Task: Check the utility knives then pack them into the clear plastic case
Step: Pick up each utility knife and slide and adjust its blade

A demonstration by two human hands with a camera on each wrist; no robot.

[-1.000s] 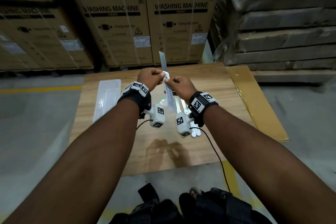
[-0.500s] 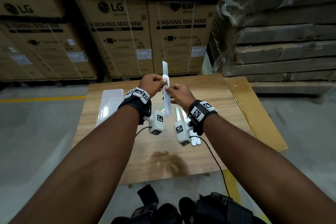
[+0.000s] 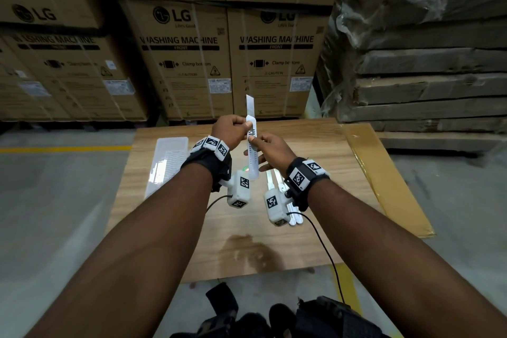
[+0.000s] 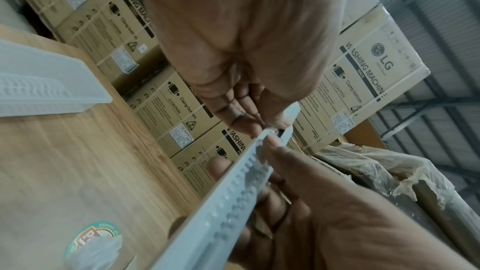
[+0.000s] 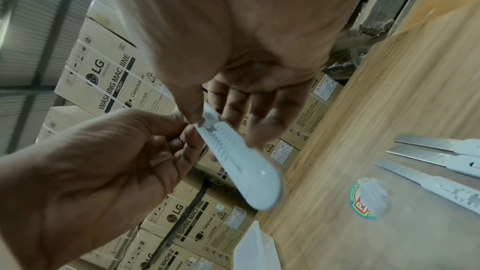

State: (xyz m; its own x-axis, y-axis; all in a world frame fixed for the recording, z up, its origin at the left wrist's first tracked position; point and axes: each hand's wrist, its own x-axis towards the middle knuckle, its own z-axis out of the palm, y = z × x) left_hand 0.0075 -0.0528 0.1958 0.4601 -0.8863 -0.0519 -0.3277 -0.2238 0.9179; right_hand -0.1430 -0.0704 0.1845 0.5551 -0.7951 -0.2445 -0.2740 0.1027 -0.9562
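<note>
I hold a white utility knife (image 3: 252, 152) upright above the wooden table (image 3: 323, 151), with its blade (image 3: 250, 105) out and pointing up. My left hand (image 3: 245, 125) pinches the knife's top end just below the blade. My right hand (image 3: 254, 141) grips the body, its thumb on the slider (image 4: 269, 141). The wrist views show the same knife (image 4: 228, 204) (image 5: 241, 163) between both hands. The clear plastic case (image 3: 168, 163) lies on the table to the left. Three more knives (image 5: 441, 161) lie to the right with blades extended, partly hidden under my right wrist in the head view.
Stacked washing-machine cartons (image 3: 186, 57) stand behind the table, and wrapped wooden pallets (image 3: 428, 68) at the right. A round green sticker (image 5: 367, 200) sits on the table under my hands. A tan taped strip (image 3: 384, 173) runs along the table's right edge. Wrist-camera cables hang from both wrists.
The blade sticks out less than a second ago. Both hands have kept their hold on the knife, and my head has tilted up a little.
</note>
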